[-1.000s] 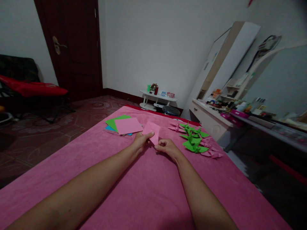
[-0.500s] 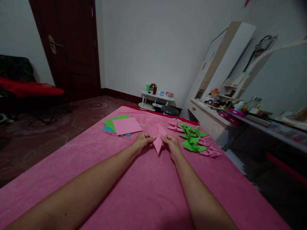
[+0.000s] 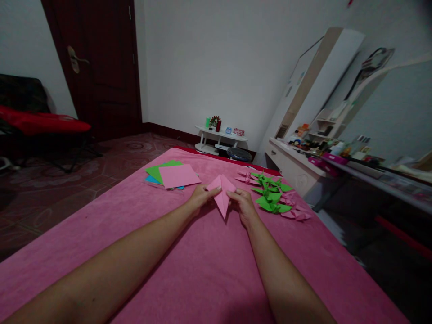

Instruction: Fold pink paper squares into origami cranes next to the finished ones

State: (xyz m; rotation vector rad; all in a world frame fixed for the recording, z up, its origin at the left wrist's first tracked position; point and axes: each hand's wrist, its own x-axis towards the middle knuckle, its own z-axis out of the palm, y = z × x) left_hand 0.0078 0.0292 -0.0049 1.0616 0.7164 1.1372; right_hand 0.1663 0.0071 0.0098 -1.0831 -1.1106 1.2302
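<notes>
A pink sheet of origami paper [image 3: 222, 198], folded into a kite-like shape with its long point toward me, is held between both hands. My left hand [image 3: 202, 196] pinches its left side, thumb on top and the other fingers partly hidden beneath. On the right side my right hand [image 3: 243, 201] grips it the same way. Right of that hand lie several folded paper cranes, green ones [image 3: 272, 206] and pink ones [image 3: 296, 212], close together. Left of my hands is a loose stack of square paper, with a pink sheet [image 3: 178, 175] over green [image 3: 155, 172] and blue ones.
A pink cloth [image 3: 202, 270] covers the surface under my hands. Beyond its far edge stands a low white shelf [image 3: 221, 135] with small items. A dressing table [image 3: 293, 157] crowded with bottles is at right. A chair with red fabric [image 3: 43, 121] and a dark door [image 3: 97, 67] are at left.
The upper part of the folded pink paper has spread wider, its left flap now showing over my left fingers. Both hands stay in nearly the same place.
</notes>
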